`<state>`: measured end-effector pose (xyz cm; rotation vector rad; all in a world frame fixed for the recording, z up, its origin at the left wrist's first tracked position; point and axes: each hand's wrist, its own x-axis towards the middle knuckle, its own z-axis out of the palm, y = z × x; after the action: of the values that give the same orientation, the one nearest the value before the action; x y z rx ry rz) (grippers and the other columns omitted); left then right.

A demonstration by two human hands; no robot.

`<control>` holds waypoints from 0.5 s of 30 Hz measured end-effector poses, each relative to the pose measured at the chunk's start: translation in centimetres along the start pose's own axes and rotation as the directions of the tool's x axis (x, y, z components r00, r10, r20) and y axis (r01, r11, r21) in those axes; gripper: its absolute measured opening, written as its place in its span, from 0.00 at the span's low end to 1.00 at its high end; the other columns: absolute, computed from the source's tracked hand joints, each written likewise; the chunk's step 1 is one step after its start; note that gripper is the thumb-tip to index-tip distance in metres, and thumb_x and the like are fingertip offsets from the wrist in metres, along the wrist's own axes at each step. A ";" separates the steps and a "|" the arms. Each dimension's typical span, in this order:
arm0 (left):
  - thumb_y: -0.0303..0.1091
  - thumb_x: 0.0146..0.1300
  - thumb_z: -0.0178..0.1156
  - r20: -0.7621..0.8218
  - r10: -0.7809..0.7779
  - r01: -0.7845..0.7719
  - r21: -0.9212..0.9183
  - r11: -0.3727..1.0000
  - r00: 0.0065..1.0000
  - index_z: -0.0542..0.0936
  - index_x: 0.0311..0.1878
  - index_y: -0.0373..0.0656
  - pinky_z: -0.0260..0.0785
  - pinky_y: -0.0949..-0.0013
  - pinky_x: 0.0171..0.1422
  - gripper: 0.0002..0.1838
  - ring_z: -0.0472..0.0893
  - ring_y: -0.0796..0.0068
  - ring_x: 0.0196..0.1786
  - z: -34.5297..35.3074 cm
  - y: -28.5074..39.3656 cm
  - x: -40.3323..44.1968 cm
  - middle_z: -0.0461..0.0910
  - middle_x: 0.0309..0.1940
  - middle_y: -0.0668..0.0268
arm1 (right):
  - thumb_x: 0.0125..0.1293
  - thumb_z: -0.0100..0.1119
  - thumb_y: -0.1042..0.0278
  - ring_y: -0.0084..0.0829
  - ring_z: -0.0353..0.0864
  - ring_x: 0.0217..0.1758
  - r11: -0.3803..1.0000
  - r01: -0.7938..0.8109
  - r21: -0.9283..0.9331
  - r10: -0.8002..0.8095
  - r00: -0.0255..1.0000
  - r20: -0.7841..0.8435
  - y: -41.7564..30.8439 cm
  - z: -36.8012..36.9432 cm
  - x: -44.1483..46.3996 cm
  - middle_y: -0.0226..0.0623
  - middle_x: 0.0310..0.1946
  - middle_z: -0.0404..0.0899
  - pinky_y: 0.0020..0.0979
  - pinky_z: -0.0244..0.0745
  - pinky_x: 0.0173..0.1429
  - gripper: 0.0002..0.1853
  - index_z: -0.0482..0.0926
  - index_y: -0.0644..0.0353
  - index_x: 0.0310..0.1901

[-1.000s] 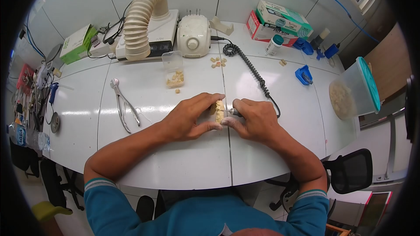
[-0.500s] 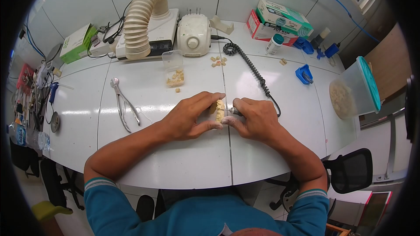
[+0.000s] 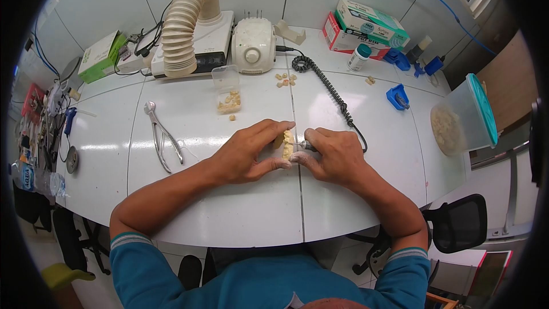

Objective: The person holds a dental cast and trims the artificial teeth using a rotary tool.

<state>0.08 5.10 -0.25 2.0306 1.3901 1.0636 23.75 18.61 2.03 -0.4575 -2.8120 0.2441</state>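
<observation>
Between the fingertips and thumb of my left hand (image 3: 256,151) is a pale yellow dental model (image 3: 287,145) with a row of teeth along it. My right hand (image 3: 331,154) grips a rotary handpiece (image 3: 307,145), its thin bur pointing left at the teeth. I cannot tell whether the tip touches them. The right thumb rests close to the model's lower end, dusted white. A black coiled cord (image 3: 326,86) runs from the handpiece up to the white control unit (image 3: 253,46).
Metal pliers (image 3: 162,137) lie on the left. Ahead are a small clear box of tooth pieces (image 3: 229,100), loose tooth pieces (image 3: 285,80) and a ribbed suction hose (image 3: 180,34). To the right are a blue tray (image 3: 397,97), a white bottle (image 3: 359,58) and a teal-lidded tub (image 3: 462,117).
</observation>
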 end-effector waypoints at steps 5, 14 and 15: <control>0.44 0.68 0.81 -0.001 0.001 -0.001 -0.001 1.000 1.000 0.72 0.82 0.39 0.80 0.54 0.64 0.45 0.85 0.51 0.60 0.0 0.0 0.0 0.83 0.58 0.50 | 0.74 0.72 0.38 0.41 0.86 0.26 1.000 0.004 -0.005 -0.004 1.000 0.002 0.1 0.1 0.0 0.37 0.28 0.85 0.43 0.75 0.28 0.26 0.82 0.58 0.40; 0.45 0.68 0.81 0.003 -0.015 0.015 0.015 1.000 1.000 0.72 0.83 0.40 0.80 0.54 0.63 0.45 0.85 0.51 0.59 -0.1 0.2 0.0 0.83 0.59 0.50 | 0.74 0.72 0.38 0.41 0.87 0.26 1.000 0.009 -0.002 -0.009 1.000 -0.006 0.1 0.1 0.0 0.37 0.27 0.84 0.43 0.75 0.28 0.26 0.82 0.58 0.39; 0.45 0.68 0.81 0.003 -0.014 0.014 0.018 1.000 1.000 0.72 0.83 0.40 0.80 0.54 0.63 0.46 0.85 0.51 0.60 -0.1 0.1 -0.1 0.83 0.59 0.50 | 0.74 0.72 0.38 0.42 0.87 0.26 1.000 0.010 -0.002 -0.010 1.000 -0.007 0.1 0.2 0.0 0.37 0.27 0.84 0.43 0.75 0.28 0.26 0.82 0.58 0.39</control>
<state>0.09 5.01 -0.17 2.0313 1.4149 1.0456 23.73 18.69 1.85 -0.4443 -2.8068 0.2377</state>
